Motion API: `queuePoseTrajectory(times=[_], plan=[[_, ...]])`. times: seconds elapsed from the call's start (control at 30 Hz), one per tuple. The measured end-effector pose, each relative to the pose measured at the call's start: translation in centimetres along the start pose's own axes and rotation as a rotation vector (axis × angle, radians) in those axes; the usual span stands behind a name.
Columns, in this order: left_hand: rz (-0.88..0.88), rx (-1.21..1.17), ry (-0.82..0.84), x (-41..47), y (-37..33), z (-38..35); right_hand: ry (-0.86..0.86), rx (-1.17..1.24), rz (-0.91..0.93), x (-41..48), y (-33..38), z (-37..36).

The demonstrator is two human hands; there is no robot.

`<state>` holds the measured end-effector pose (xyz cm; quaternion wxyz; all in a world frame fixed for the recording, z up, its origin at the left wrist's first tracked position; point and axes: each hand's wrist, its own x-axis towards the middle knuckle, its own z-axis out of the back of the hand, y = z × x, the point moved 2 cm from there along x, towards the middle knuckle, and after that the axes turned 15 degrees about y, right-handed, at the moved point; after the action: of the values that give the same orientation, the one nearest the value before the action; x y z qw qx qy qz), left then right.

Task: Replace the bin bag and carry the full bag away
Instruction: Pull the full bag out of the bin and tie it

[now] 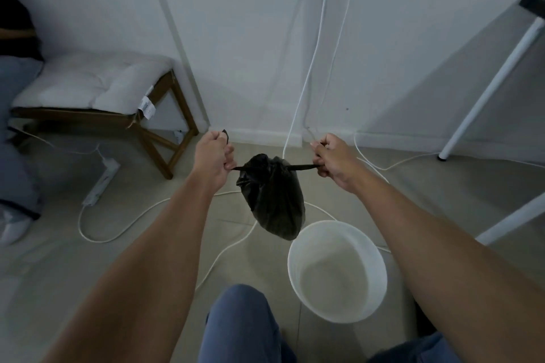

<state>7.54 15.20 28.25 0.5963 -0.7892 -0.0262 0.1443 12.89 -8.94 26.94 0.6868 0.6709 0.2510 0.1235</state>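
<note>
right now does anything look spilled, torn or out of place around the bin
No spill or tear shows. The black bag hangs closed between the left hand and right hand. The white bin stands upright but unlined. White cables loop loosely across the floor beside it, a possible trip hazard.

left hand (pixel 213 156), right hand (pixel 333 158) pull black bag (pixel 272 200) ties above white bin (pixel 337 271).
</note>
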Motion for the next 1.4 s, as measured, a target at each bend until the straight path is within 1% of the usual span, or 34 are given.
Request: queuePoseTrajectory(times=[0.07,0.1,0.17,0.23,0.33,0.4,0.5,0.67,0.83,0.93,1.03,1.1,1.17,1.27,1.4], plan=[[-0.002,0.115,-0.049,-0.2,0.3,1.7,0.000,-0.073,-0.017,0.7,-0.5,-1.2],[-0.001,0.217,-0.071,-0.2,0.6,2.3,0.008,-0.123,-0.023,1.2,-0.7,-1.9],[0.007,0.441,-0.099,-0.2,1.3,3.5,0.043,-0.221,-0.039,2.0,-1.2,-3.5],[0.009,0.569,-0.098,-0.1,2.1,4.2,0.104,-0.301,-0.074,2.6,-1.9,-4.7],[0.049,0.606,-0.055,0.3,4.1,5.2,0.225,-0.388,-0.169,3.2,-3.8,-6.5],[0.094,0.647,-0.016,0.5,5.9,5.6,0.266,-0.454,-0.221,3.5,-5.4,-7.5],[0.139,0.705,0.064,0.3,9.0,5.7,0.285,-0.469,-0.258,3.4,-7.6,-9.2],[0.257,0.750,0.111,0.3,14.1,6.7,0.353,-0.559,-0.322,3.5,-12.1,-11.6],[0.388,0.758,0.144,0.0,17.0,7.7,0.410,-0.640,-0.418,4.0,-14.6,-12.7],[0.514,0.748,0.194,0.0,17.9,8.6,0.499,-0.598,-0.498,4.5,-15.6,-13.1],[0.644,0.753,0.248,0.4,18.3,9.3,0.622,-0.376,-0.572,4.8,-16.6,-13.1],[0.710,0.719,0.247,0.7,18.7,9.6,0.612,-0.308,-0.568,5.2,-17.2,-13.1],[0.729,0.730,0.232,1.4,19.5,9.8,0.534,-0.301,-0.536,5.9,-17.9,-13.2],[0.670,0.775,0.169,2.4,20.7,9.9,0.387,-0.355,-0.514,6.7,-19.7,-13.1],[0.607,0.739,0.009,3.0,23.0,10.6,0.279,-0.440,-0.513,7.6,-22.2,-12.9]])
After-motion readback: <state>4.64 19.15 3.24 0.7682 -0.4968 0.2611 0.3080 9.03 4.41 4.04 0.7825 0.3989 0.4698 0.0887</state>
